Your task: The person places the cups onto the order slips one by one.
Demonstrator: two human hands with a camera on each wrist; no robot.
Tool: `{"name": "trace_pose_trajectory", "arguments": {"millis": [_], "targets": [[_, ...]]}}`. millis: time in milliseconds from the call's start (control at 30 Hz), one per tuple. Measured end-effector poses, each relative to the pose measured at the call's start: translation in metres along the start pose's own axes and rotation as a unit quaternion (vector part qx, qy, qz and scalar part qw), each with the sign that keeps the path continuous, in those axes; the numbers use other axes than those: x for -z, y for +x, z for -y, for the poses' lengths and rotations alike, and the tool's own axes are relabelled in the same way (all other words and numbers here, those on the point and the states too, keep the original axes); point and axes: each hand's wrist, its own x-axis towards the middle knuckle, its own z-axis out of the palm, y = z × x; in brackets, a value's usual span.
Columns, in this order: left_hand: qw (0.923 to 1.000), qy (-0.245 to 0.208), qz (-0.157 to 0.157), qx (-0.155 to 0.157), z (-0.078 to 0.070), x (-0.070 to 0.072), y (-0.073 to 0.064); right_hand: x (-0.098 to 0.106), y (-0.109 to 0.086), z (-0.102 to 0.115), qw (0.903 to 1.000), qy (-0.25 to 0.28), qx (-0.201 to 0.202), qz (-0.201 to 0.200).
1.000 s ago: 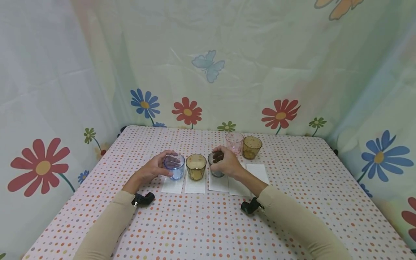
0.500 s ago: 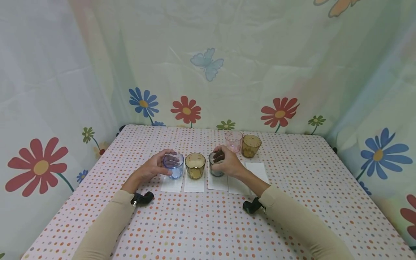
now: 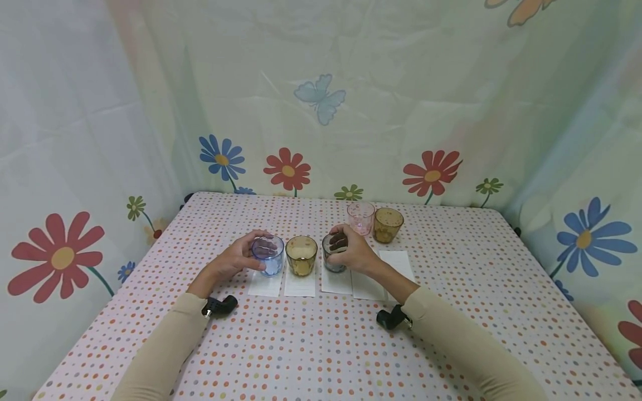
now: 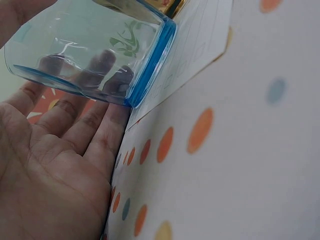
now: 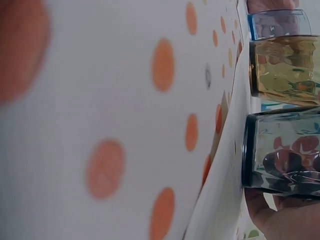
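My left hand [image 3: 233, 260] holds a clear blue glass [image 3: 271, 266], fingers behind it and thumb in front. In the left wrist view the blue glass [image 4: 135, 40] has a thick blue base standing on white paper [image 4: 192, 55]. My right hand [image 3: 357, 255] grips a dark grey glass [image 3: 332, 264] from its right side. The right wrist view shows fingers through the wall of that grey glass [image 5: 285, 135], its base on paper. Between the two hands an amber glass [image 3: 301, 262] stands upright on its own paper [image 3: 300, 287], touched by neither.
Behind my right hand stand a pink glass [image 3: 361, 218] and a brown glass [image 3: 388, 226], side by side. Several white paper slips lie in a row, with a bare slip [image 3: 397, 264] at the right end. A dotted cloth [image 3: 301, 345] covers the table; a floral curtain [image 3: 241, 100] hangs behind.
The head view tilts very slightly, so everything sits a few pixels higher than a second ago. Both hands stay on the same glasses, and no glass visibly moves across the table.
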Motion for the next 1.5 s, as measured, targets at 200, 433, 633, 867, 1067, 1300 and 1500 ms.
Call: {"name": "trace_pose_trajectory", "arguments": {"millis": [200,433,633,867,1067,1300,1500], "targets": [[1.0000,-0.005,-0.005,0.004,-0.002,0.000,-0.002,0.002,0.000,-0.001,0.9999,0.012,-0.007,0.009],[1.0000,-0.001,-0.005,0.005,-0.002,0.000,-0.001,0.003,0.000,-0.002,0.9998,-0.009,-0.011,0.011],[1.0000,-0.009,0.003,0.000,0.001,0.000,0.000,0.005,-0.003,-0.002,0.9997,0.004,0.012,0.021],[1.0000,-0.009,0.003,-0.001,0.001,0.000,0.000,0.007,-0.005,-0.001,0.9993,0.002,0.024,0.029],[1.0000,-0.004,0.004,0.000,0.001,0.001,0.001,0.007,-0.004,0.000,0.9989,-0.015,0.041,0.018],[1.0000,0.004,0.001,0.001,0.002,0.001,0.001,0.006,-0.004,0.006,0.9968,-0.054,0.058,-0.008],[1.0000,0.007,0.000,0.004,0.001,0.002,0.001,0.007,-0.004,0.012,0.9961,-0.062,0.057,-0.022]]}}
